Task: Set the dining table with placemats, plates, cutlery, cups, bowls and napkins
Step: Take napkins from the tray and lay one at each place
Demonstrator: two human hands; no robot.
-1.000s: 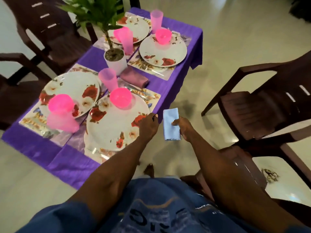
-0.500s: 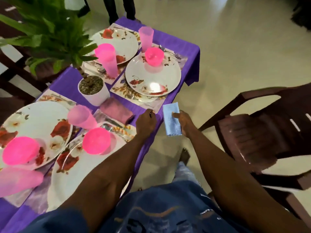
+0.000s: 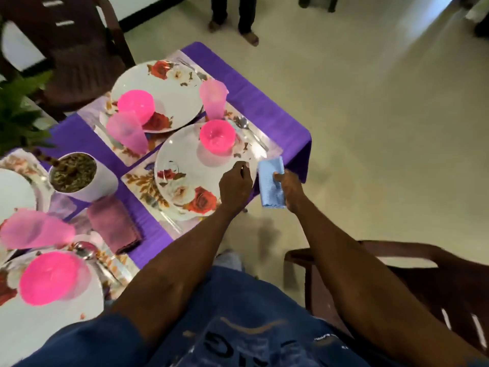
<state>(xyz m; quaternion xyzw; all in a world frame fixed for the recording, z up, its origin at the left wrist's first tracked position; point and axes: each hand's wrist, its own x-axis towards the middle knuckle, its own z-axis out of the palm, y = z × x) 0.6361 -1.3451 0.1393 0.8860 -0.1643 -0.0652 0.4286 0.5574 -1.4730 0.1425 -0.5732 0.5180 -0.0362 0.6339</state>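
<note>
While right hand (image 3: pixel 287 190) grips blue napkin (image 3: pixel 272 182), left hand (image 3: pixel 235 185) curled, contents unclear; napkin step, needs laying beside plate (image 3: pixel 195 176).

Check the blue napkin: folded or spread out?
Folded. The blue napkin is a compact narrow rectangle pinched in the right hand, held off the table's edge.

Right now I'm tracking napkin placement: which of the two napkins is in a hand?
The blue napkin, pinched by the right hand past the table's edge. The mauve napkin lies flat on the purple tablecloth, untouched.
</note>
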